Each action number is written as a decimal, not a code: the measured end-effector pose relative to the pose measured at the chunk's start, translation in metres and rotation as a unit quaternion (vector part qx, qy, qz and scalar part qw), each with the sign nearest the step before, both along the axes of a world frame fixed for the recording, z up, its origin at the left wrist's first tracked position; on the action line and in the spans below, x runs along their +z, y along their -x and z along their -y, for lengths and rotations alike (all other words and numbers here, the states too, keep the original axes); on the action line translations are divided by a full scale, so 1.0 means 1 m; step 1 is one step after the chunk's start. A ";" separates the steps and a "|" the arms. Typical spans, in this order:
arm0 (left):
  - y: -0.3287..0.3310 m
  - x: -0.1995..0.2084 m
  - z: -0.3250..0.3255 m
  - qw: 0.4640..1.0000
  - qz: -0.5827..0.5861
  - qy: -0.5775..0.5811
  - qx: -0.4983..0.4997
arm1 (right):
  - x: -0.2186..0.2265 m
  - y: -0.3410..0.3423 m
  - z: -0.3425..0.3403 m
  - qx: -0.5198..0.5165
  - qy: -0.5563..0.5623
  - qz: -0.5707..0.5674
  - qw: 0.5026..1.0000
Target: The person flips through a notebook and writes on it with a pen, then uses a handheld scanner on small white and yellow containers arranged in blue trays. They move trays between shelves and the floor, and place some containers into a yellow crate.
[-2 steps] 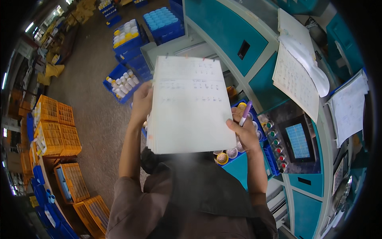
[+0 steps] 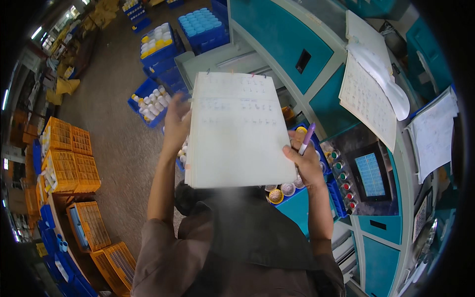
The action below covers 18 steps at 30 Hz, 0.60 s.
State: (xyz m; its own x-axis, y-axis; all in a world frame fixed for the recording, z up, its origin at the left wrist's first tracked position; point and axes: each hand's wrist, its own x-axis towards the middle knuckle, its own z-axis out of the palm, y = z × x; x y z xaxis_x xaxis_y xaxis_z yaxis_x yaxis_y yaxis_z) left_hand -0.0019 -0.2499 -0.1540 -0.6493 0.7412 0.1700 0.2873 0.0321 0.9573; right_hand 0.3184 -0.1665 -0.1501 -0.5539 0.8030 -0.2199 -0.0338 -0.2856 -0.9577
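Observation:
A thick stack of paper sheets with handwriting near its top is held up before my chest. Small coloured clips grip its upper edge. My right hand holds the right edge, thumb on the front, and a purple-and-white marker stands up between its fingers. Beside the left edge is my left hand, fingers raised and spread, slightly blurred, with nothing seen in it. The stack partly covers a blue crate of round cups or bottles behind it.
A teal machine with a screen and green and red buttons stands at right, more written sheets hanging on it. Blue crates of bottles are ahead; orange crates are stacked at left on the brown floor.
My left hand has come off the left edge of the paper stack, its fingers opening upward. The stack has tilted slightly and its lower edge has risen a little. My right hand keeps its hold.

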 end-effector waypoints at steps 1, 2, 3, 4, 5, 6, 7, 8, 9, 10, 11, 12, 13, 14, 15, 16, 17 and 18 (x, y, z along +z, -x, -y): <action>-0.006 0.002 -0.001 0.993 -0.095 -0.053 0.041 | 0.005 0.000 0.000 -0.012 -0.019 0.015 1.000; -0.007 0.007 0.000 0.972 -0.204 -0.108 0.048 | 0.010 0.001 -0.001 -0.025 -0.039 0.020 0.999; -0.009 0.014 0.001 0.954 -0.282 -0.096 0.023 | 0.017 0.000 -0.001 -0.033 -0.068 0.044 0.996; -0.006 0.022 0.005 0.925 -0.369 -0.082 -0.035 | 0.024 0.000 0.000 -0.025 -0.101 0.044 0.994; -0.006 0.030 0.007 0.886 -0.446 -0.086 -0.091 | 0.031 0.000 0.000 -0.025 -0.114 0.020 0.993; -0.005 0.037 0.008 0.895 -0.405 -0.100 -0.154 | 0.041 -0.002 0.001 -0.028 -0.118 -0.004 0.993; -0.001 0.045 0.007 0.896 -0.380 -0.123 -0.192 | 0.048 0.000 0.002 -0.036 -0.130 -0.029 0.990; 0.006 0.053 0.004 0.895 -0.354 -0.145 -0.230 | 0.057 0.001 0.002 -0.061 -0.119 -0.050 0.990; 0.012 0.059 0.000 0.892 -0.328 -0.163 -0.266 | 0.063 0.002 0.001 -0.050 -0.153 -0.079 0.984; 0.017 0.063 -0.009 0.878 -0.312 -0.233 -0.278 | 0.070 0.000 0.001 -0.052 -0.161 -0.114 0.979; 0.021 0.067 -0.013 0.893 -0.296 -0.215 -0.262 | 0.072 0.001 -0.001 -0.043 -0.178 -0.154 0.971; 0.026 0.069 -0.016 0.907 -0.279 -0.198 -0.246 | 0.073 0.000 -0.002 -0.016 -0.229 -0.118 0.966; 0.029 0.071 -0.018 0.921 -0.257 -0.183 -0.226 | 0.066 0.005 -0.004 -0.059 -0.240 -0.151 0.957; 0.030 0.070 -0.016 0.968 -0.127 -0.102 -0.192 | 0.057 0.009 -0.001 -0.085 -0.275 -0.094 0.953; 0.032 0.070 -0.020 0.958 -0.114 -0.160 -0.211 | 0.043 0.014 0.001 -0.113 -0.280 -0.016 0.953; 0.034 0.070 -0.019 0.960 -0.084 -0.169 -0.206 | 0.029 0.016 0.003 -0.093 -0.350 0.059 0.930; 0.036 0.070 -0.019 0.962 -0.054 -0.179 -0.199 | 0.014 0.016 0.010 -0.053 -0.324 0.099 0.939; 0.039 0.070 -0.019 0.963 -0.063 -0.171 -0.199 | 0.000 0.014 0.019 -0.014 -0.249 0.187 0.950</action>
State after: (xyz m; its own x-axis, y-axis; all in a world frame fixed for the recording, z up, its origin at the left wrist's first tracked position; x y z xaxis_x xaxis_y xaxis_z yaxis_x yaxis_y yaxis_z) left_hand -0.0406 -0.2311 -0.0839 -0.2837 0.8136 0.5076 0.3259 -0.4161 0.8489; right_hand 0.3046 -0.1850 -0.1506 -0.4892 0.8721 0.0130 0.3348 0.2015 -0.9205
